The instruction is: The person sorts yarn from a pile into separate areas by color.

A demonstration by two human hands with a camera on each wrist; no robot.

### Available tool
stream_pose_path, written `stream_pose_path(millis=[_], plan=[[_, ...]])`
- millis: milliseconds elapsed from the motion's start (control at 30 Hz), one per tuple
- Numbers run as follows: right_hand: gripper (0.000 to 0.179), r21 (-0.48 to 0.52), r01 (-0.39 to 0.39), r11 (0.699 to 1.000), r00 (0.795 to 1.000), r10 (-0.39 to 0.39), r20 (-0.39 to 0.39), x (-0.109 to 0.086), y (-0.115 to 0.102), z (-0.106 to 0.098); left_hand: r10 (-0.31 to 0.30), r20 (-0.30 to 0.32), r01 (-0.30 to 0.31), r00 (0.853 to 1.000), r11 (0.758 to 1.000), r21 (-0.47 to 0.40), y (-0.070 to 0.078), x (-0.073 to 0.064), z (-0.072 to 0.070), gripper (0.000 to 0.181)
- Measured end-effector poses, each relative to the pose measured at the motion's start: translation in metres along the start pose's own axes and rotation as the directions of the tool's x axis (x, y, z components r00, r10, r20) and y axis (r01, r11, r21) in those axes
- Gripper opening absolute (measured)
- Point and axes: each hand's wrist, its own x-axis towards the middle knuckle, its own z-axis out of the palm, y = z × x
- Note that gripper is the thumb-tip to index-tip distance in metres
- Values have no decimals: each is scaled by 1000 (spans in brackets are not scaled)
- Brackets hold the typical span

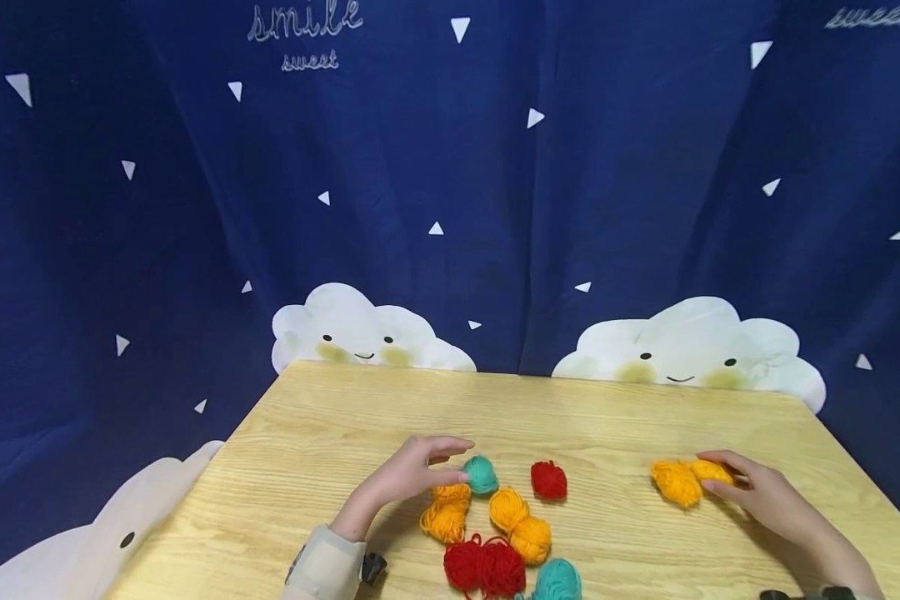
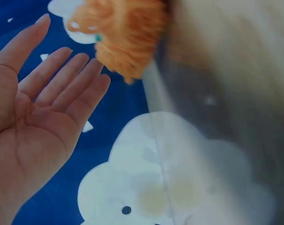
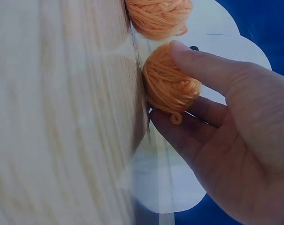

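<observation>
On the right side of the table, my right hand (image 1: 768, 496) holds an orange-yellow yarn ball (image 3: 167, 82), thumb on one side and fingers on the other. Another orange-yellow yarn ball (image 1: 677, 483) lies right beside it. My left hand (image 1: 412, 473) is over the left part of the group, its fingers extended and holding nothing in the left wrist view. Closest to its fingertips is a teal yarn ball (image 1: 481, 475). Orange-yellow yarn (image 1: 445, 518) lies just below that hand, partly hidden by it.
A single red yarn ball (image 1: 549, 481) sits in the middle of the wooden table (image 1: 607, 425). Nearer are two orange-yellow balls (image 1: 531, 540), two red balls (image 1: 501, 568) and a teal ball (image 1: 557, 581) at the bottom edge. A blue curtain (image 1: 420, 167) hangs behind.
</observation>
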Motion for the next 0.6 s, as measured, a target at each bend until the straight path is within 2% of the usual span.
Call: stream_pose_path(millis=[333,600], plan=[[52,20,1,1000,1000,-1,22,0,-1,-2,-72,101,72,992,997,1,-10,-13,2,49],[52,32,-1,999,999,0,33,0,0,-2,-90,105,78,990,990,119,-12,-14,3,43]])
